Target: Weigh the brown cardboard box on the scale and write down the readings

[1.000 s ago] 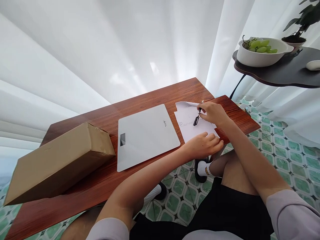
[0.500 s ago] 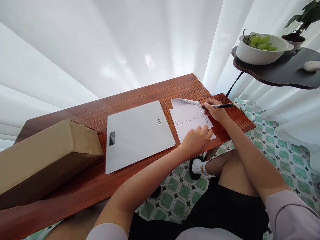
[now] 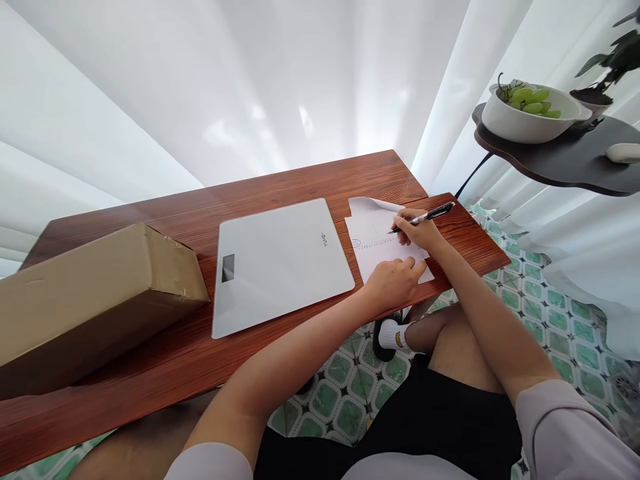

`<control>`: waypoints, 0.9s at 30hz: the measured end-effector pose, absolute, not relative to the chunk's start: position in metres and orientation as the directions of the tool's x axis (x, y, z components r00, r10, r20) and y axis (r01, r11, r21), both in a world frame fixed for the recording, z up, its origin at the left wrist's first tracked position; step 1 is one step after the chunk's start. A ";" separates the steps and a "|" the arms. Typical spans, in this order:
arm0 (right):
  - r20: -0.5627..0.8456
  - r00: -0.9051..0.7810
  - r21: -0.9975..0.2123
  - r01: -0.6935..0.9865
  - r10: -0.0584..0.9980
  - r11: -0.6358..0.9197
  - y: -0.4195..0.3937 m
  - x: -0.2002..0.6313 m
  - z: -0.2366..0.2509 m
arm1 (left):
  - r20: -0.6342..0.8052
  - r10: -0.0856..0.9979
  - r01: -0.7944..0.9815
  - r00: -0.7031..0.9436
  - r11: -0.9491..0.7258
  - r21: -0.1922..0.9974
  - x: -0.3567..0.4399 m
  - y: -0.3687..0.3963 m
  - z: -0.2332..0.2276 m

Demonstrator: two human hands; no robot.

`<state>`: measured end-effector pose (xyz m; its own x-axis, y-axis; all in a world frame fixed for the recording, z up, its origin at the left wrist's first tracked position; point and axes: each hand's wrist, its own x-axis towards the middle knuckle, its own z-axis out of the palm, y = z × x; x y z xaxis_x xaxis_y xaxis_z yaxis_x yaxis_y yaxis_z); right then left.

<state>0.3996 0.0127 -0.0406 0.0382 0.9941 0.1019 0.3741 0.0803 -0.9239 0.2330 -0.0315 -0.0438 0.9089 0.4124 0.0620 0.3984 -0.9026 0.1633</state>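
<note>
My right hand [image 3: 416, 229] is closed around a black and clear pen [image 3: 434, 213]. The pen slants, with its tip at a row of small handwritten marks on the white paper [image 3: 373, 257]. A circled bit of writing stands at the left end of that row. My left hand [image 3: 395, 280] lies on the near part of the paper with its fingers curled, holding it down by the table edge. The far edge of the paper curls up. Left of the paper lies a flat white bathroom scale [image 3: 285, 267] with a small dark display [image 3: 228, 268].
A brown cardboard box [image 3: 100, 293] stands at the left on the reddish wooden table [image 3: 300, 175]. At the right, a dark side table [image 3: 560, 160] bears a white bowl [image 3: 530, 125] of green grapes [image 3: 531, 100] and a potted plant [image 3: 613, 63]. White curtains [image 3: 250, 87] hang behind.
My right hand has moved left and nearer across the paper, with the pen now tilted and its tip on the row of marks. My left hand stays in place; the view has shifted slightly.
</note>
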 end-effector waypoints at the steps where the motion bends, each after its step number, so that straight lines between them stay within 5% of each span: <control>1: 0.116 0.076 -0.922 0.379 0.990 0.079 0.011 0.408 -0.041 | 0.073 0.417 0.401 0.906 -0.901 0.163 0.233 -0.031 -0.044; 8: 0.091 0.217 -0.878 0.479 0.972 -0.025 -0.002 0.437 -0.053 | 0.138 0.453 0.429 0.881 -0.886 0.176 0.233 -0.030 -0.046; 27: 0.111 0.219 -0.820 0.571 0.969 -0.035 -0.002 0.432 -0.057 | 0.094 0.494 0.467 0.864 -0.858 0.213 0.235 -0.031 -0.046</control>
<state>0.4319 -0.0016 -0.0566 0.2186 0.9695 0.1112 0.5708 -0.0346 -0.8204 0.2345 -0.0305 -0.0458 0.8643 0.4940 0.0942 0.4672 -0.8580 0.2134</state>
